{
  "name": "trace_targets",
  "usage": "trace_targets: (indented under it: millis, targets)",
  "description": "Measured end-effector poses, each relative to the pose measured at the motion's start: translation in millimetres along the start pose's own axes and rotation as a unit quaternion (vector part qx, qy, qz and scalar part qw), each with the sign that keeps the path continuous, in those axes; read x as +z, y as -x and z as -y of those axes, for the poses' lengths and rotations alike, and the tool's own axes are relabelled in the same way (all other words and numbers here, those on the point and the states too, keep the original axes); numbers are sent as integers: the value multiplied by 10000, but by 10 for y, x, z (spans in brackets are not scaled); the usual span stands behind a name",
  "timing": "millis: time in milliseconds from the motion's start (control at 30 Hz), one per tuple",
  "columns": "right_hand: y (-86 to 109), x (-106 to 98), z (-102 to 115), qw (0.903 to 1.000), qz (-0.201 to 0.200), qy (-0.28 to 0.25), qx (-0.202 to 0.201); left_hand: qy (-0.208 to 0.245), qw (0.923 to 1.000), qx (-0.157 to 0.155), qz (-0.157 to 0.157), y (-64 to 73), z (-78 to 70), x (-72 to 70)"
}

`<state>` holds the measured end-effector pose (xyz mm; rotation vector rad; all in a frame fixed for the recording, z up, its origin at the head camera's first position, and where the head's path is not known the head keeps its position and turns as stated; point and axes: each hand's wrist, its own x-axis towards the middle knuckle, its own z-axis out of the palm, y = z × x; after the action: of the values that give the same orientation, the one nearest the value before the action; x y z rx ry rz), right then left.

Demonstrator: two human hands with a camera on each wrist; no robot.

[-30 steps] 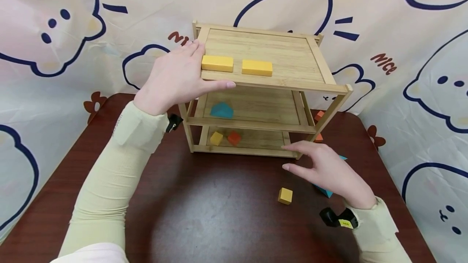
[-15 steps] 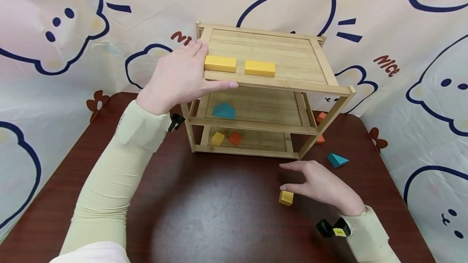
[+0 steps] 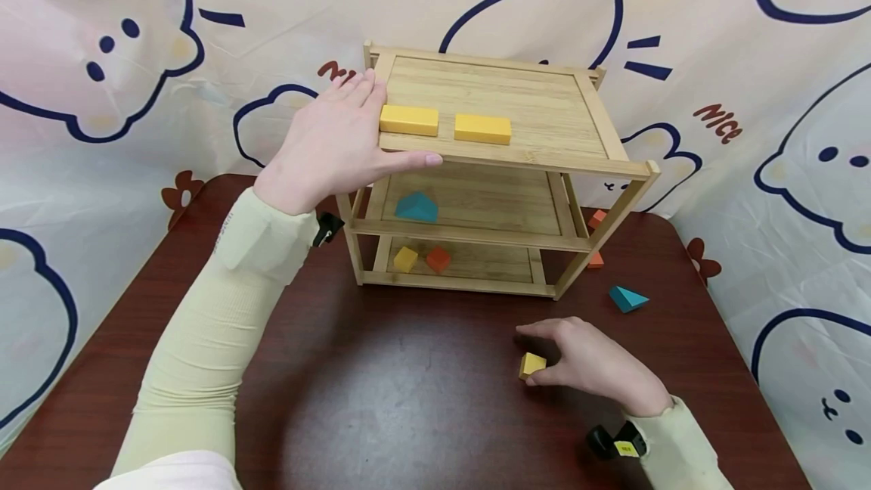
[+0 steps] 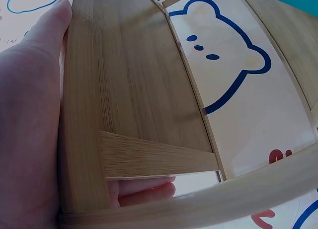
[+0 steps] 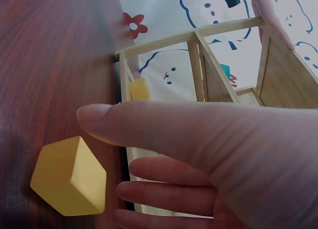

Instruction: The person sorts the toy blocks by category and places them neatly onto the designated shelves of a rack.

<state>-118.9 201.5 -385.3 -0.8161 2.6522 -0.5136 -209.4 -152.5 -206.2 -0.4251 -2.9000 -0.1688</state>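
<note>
A small wooden three-tier shelf (image 3: 503, 97) stands at the back of the table. My left hand (image 3: 333, 134) holds its top left front corner, thumb along the front edge and fingers along the side; in the left wrist view fingertips (image 4: 149, 189) show through the gap under the side rail. Two yellow rectangular blocks (image 3: 409, 120) lie along the top front edge, one right by that hand. Low over the table, my right hand (image 3: 599, 365) is spread beside a yellow cube (image 5: 69, 177), its thumb overlapping the cube's edge in the head view, its fingers apart.
On the middle tier lies a blue block (image 3: 417, 206). A yellow block (image 3: 405, 258) and an orange block (image 3: 438, 258) rest on the bottom tier. Right of the shelf are a blue triangular block (image 3: 627, 299) and orange blocks (image 3: 595, 260). A printed cloth (image 3: 762, 172) encloses the table.
My right hand has come down and toward the front, from near the shelf's right front leg to the yellow cube. The left hand has kept its place on the shelf corner.
</note>
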Motion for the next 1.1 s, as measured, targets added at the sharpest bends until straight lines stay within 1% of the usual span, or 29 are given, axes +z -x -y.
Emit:
trace_targets:
  millis: [300, 467, 633, 1100]
  targets:
    - [-1, 83, 33, 9999, 62, 106, -71, 19, 10000, 57, -69, 0, 3, -3]
    - [-20, 119, 32, 9996, 8, 249, -156, 33, 9999, 48, -120, 2, 2, -3]
    - [-31, 150, 18, 9992, -39, 376, -136, 53, 9998, 52, -164, 2, 4, -6]
    - [-11, 165, -19, 9996, -21, 264, 4, 72, 10000, 37, -40, 4, -4, -11]
